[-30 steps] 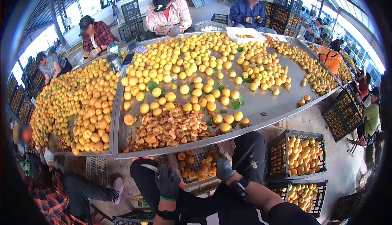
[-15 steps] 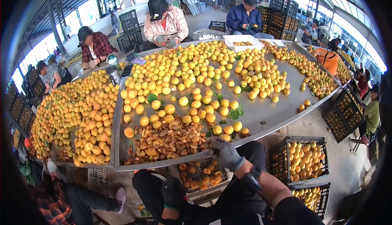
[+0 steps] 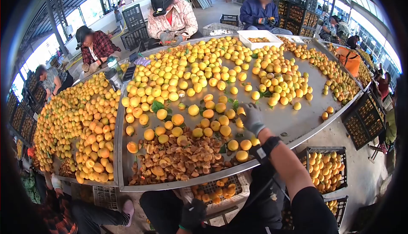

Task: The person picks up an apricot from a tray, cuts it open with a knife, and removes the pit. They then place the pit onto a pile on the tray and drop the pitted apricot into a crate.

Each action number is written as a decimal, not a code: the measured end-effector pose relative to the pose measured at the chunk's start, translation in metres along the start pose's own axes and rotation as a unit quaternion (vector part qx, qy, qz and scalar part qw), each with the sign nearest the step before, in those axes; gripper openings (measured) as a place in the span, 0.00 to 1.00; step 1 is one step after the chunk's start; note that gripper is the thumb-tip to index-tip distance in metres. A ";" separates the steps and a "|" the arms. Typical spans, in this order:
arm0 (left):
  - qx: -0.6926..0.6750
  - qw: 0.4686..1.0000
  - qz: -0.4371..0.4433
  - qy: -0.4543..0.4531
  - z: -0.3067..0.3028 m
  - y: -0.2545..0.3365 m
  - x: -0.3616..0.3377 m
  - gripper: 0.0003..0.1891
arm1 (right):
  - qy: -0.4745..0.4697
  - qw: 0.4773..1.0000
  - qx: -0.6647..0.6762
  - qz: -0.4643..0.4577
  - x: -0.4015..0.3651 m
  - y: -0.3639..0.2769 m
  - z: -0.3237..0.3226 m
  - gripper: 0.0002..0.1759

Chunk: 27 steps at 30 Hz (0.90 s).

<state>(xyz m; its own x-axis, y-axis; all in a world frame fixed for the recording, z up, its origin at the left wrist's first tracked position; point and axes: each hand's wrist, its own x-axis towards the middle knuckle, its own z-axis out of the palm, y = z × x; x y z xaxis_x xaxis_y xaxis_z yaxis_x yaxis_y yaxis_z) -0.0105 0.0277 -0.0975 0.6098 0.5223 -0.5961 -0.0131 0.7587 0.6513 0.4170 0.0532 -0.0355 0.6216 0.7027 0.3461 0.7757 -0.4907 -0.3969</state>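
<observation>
My right hand (image 3: 252, 117), in a grey glove, reaches over the metal table (image 3: 293, 121) and touches a yellow-orange fruit (image 3: 240, 111) at its fingertips. Its fingers are partly curled. Down by my lap is my left hand (image 3: 193, 212) in a dark glove; whether it holds anything is hidden. A heap of brown-orange fruit pieces (image 3: 178, 155) lies at the table's near edge. Whole fruit (image 3: 170, 77) spreads across the tabletop behind the heap.
Below the table edge sits a crate (image 3: 240, 187) with fruit pieces. Fruit-filled black crates (image 3: 344, 170) stand at the right. Several people work around the tables. A white tray (image 3: 278, 40) and an orange bag (image 3: 348, 62) are farther back.
My right hand has moved from the table's near edge forward and right to the whole fruit. My left hand is lower and slightly farther right. The whole view has shifted a little.
</observation>
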 end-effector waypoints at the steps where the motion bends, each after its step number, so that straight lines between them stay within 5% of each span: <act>1: -0.012 0.999 -0.032 -0.005 0.006 0.002 -0.002 0.03 | 0.015 0.995 -0.091 -0.037 0.009 0.011 0.005 0.19; 3: 0.110 0.993 -0.025 -0.028 0.020 0.009 -0.010 0.07 | 0.030 0.981 -0.178 -0.076 0.027 0.032 0.023 0.21; 4: 0.231 0.971 -0.021 -0.053 0.024 0.011 -0.011 0.11 | -0.050 0.983 -0.166 -0.057 0.035 0.043 0.035 0.22; 5: -0.087 0.986 -0.131 -0.059 0.025 0.010 -0.005 0.11 | -0.132 0.978 -0.154 -0.039 0.039 0.038 0.036 0.23; 6: -0.090 0.986 -0.131 -0.055 0.026 0.007 -0.006 0.11 | -0.136 0.978 -0.152 -0.042 0.044 0.034 0.033 0.23; 8: 0.232 0.970 -0.012 -0.067 0.032 0.008 -0.012 0.11 | -0.218 0.967 -0.131 0.020 0.051 0.024 0.021 0.25; 11: 0.091 0.988 -0.085 -0.091 0.027 0.014 -0.005 0.06 | -0.208 0.970 -0.127 -0.019 0.045 0.024 0.018 0.24; 13: 0.122 0.985 -0.061 -0.108 0.021 0.008 -0.004 0.06 | -0.190 0.973 -0.119 -0.057 0.033 0.015 0.012 0.23; 14: 0.152 0.979 -0.040 -0.127 0.019 0.005 -0.005 0.07 | -0.137 0.975 0.174 -0.001 0.018 0.008 0.011 0.22; 15: 0.150 0.980 -0.038 -0.126 0.021 0.005 -0.005 0.07 | -0.073 0.888 0.450 0.057 0.002 0.000 0.007 0.21; 17: 0.143 0.987 0.034 -0.064 0.029 0.009 -0.010 0.07 | -0.148 0.556 0.795 0.192 -0.044 -0.038 -0.023 0.21; 19: 0.210 0.974 0.073 -0.042 0.028 0.021 -0.010 0.04 | -0.192 0.509 0.836 0.076 -0.105 -0.038 -0.002 0.23; 20: 0.260 0.959 0.108 -0.016 0.027 0.020 -0.007 0.05 | -0.224 0.407 0.862 0.202 -0.129 -0.067 -0.036 0.28; 21: 0.310 0.940 0.140 0.011 0.029 0.021 -0.007 0.06 | -0.270 0.349 0.872 0.213 -0.152 -0.077 -0.039 0.27; 22: 0.427 0.857 0.286 0.024 0.032 0.021 -0.007 0.07 | -0.315 0.289 0.875 0.226 -0.176 -0.084 -0.037 0.26; 23: 0.527 0.738 0.419 0.036 0.039 0.025 -0.008 0.09 | -0.330 0.359 0.850 0.198 -0.197 -0.091 -0.033 0.28; 24: 0.528 0.745 0.405 0.046 0.045 0.025 -0.014 0.09 | -0.345 0.425 0.820 0.167 -0.215 -0.103 -0.033 0.31; 25: 0.599 0.687 0.408 0.051 0.050 0.024 -0.023 0.10 | -0.350 0.509 0.762 0.194 -0.233 -0.114 -0.041 0.33; 26: 0.666 0.618 0.414 0.053 0.052 0.025 -0.029 0.11 | -0.369 0.657 0.643 0.134 -0.246 -0.119 -0.045 0.25; 27: 0.669 0.620 0.407 0.059 0.052 0.024 -0.036 0.11 | -0.377 0.642 0.648 0.160 -0.257 -0.124 -0.051 0.21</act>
<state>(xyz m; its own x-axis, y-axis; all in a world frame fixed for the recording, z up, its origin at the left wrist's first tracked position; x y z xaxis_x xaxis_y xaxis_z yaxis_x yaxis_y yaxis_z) 0.0086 0.0072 -0.0360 0.7694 0.6048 0.2056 0.4385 -0.7341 0.5185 0.1665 -0.0929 -0.0324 0.1183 0.9623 -0.2448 -0.4249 -0.1737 -0.8884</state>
